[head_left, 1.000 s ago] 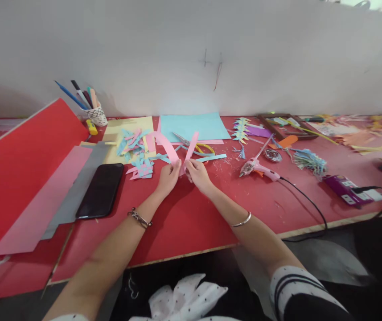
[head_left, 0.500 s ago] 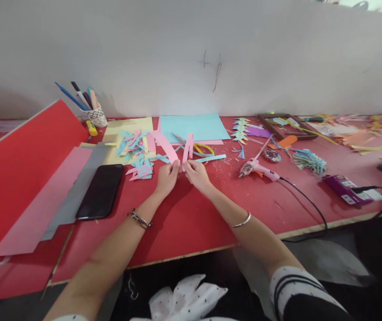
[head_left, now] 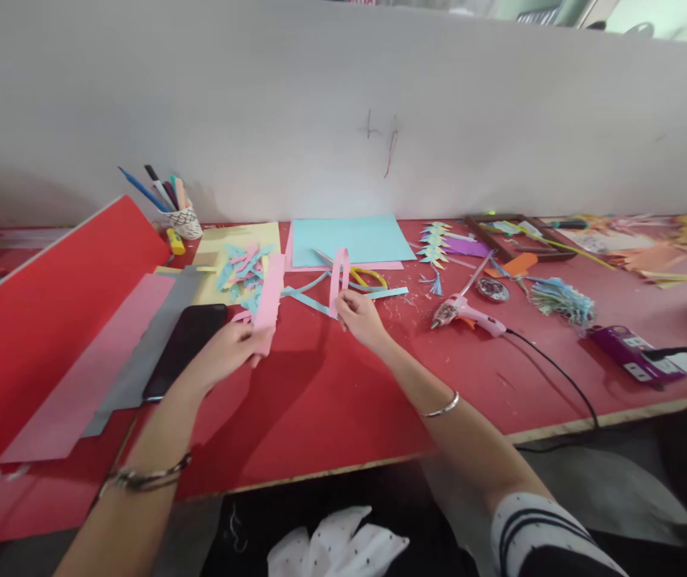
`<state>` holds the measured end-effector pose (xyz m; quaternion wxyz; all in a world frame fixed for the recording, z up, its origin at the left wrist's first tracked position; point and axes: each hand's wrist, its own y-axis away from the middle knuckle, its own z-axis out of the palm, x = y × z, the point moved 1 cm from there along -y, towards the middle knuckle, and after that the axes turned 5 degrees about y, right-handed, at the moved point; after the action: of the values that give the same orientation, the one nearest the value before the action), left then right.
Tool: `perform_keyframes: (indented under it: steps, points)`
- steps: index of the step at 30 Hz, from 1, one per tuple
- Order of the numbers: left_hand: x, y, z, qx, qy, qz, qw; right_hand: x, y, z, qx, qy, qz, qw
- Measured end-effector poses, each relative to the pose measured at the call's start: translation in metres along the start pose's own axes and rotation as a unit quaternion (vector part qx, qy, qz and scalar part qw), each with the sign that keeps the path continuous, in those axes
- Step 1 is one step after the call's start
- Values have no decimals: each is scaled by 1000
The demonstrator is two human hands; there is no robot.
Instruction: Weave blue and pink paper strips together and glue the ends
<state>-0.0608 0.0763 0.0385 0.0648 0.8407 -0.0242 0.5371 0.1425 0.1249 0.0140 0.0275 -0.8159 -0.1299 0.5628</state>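
Observation:
My left hand [head_left: 232, 350] pinches a wide pink paper strip [head_left: 270, 296] near its lower end, and the strip stands up from my fingers. In my right hand [head_left: 360, 314] is a narrower pink paper strip [head_left: 336, 280], bent over into a loop at the top. Beyond my hands, yellow-handled scissors [head_left: 368, 278] lie partly hidden by the narrow strip. Thin blue paper strips [head_left: 310, 301] lie on the red table [head_left: 319, 401] between and behind my hands. A heap of blue, pink and yellow paper pieces [head_left: 245, 268] sits behind the left hand.
A black phone [head_left: 183, 344] lies beside my left wrist. Blue paper sheets [head_left: 349, 236] rest against the wall. To the right are a pink glue gun [head_left: 469, 312] with its cord, a dark wooden tray [head_left: 553, 248] and a purple power strip [head_left: 632, 353]. A pen cup [head_left: 184, 220] stands back left.
My hands have moved apart. The left one has drawn the wide pink strip left and toward me, while the right one stays nearly in place with its narrow strip.

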Motion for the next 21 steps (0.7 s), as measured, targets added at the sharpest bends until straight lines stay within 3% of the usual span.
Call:
perform_keyframes:
  steps: [2,3,4,6,9,13,16,21]
  points:
    - [-9,18,-16,-104,-105,-45,988,-5,-2,-8,4,21,-26,999]
    - [-14,24,-23,-120,-151,-64,979,-7,-3,-13,9,32,-39,999]
    - [-17,29,-29,-111,-212,-84,967,-10,-4,-19,15,44,-49,998]
    - [-17,31,-35,-31,-328,-97,939,-17,-4,-29,26,69,-67,995]
    - [-5,20,-27,38,-367,-21,929,-32,0,-41,23,135,-102,985]
    - [23,-9,5,56,-232,191,952,-59,8,-46,-21,174,-176,969]
    - [41,-33,31,45,-122,270,954,-78,15,-47,-58,123,-222,966]
    - [58,-58,64,-85,99,249,960,-89,26,-55,-77,-24,-233,969]
